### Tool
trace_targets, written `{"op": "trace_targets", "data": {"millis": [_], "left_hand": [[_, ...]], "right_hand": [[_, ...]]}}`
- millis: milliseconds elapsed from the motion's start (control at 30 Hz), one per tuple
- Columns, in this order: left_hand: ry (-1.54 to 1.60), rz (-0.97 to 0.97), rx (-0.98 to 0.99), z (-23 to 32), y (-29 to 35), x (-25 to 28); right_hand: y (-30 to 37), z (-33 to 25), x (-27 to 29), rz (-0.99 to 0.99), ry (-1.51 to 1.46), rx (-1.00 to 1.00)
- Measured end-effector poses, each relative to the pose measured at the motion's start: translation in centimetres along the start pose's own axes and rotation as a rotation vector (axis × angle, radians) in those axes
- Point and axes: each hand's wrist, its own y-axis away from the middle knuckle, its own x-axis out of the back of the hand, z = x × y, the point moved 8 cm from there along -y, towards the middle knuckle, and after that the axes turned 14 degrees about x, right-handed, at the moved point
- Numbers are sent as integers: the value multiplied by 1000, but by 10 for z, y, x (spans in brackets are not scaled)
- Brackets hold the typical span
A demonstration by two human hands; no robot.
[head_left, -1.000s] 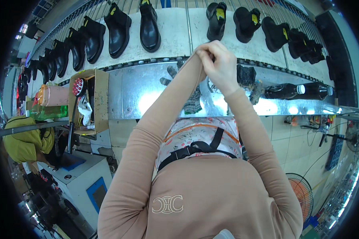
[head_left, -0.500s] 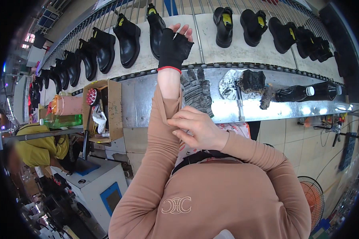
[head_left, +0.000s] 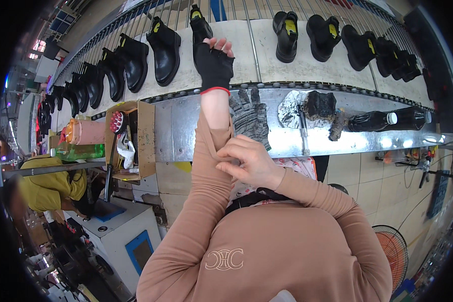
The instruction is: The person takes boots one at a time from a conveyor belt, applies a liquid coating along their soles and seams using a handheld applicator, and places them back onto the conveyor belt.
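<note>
My left arm reaches forward over the metal ledge, and my left hand [head_left: 215,63] wears a black fingerless glove with a red edge. Its bare fingers are loosely bent, with nothing in them, in front of a black ankle boot [head_left: 200,30]. My right hand [head_left: 249,158] is closed in a pinch on the loose cuff of the tan left sleeve [head_left: 210,146], which is pulled out from the forearm below the bare wrist. Just right of that wrist lies a grey knitted glove [head_left: 250,118], partly hidden by the sleeve.
Black boots stand in a row on a white conveyor [head_left: 236,40] edged by a chain [head_left: 282,85]. The metal ledge [head_left: 176,123] carries a black sponge-like block [head_left: 319,104], a brush [head_left: 303,126] and dark bottles [head_left: 372,121]. A cardboard box [head_left: 146,136] is at left, near a person in yellow [head_left: 50,186].
The fingers of my left hand have bent inward from a more spread pose. My right hand still grips the sleeve cuff and has moved slightly right and down. The view has shifted a little.
</note>
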Motion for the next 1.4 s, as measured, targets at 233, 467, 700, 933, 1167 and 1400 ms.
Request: {"op": "trace_targets", "data": {"millis": [233,467,700,933,1167,1400], "left_hand": [[-1715,-142,-1301,-52,81,-81],[-378,-229,302,-84,-8,27],[-1536,-352,-111,-98,87,65],[-2399,-423,-180,-163,131,109],[-1746,-485,-118,-147,130,95],[-1057,48,196,-113,138,95]], "right_hand": [[-27,31,52,240,338,108],[8,73,69,243,369,-143],[127,104,39,11,36,-489],[148,91,46,88,-101,-660],[87,60,43,144,-12,-252],[87,68,37,72,287,-172]]}}
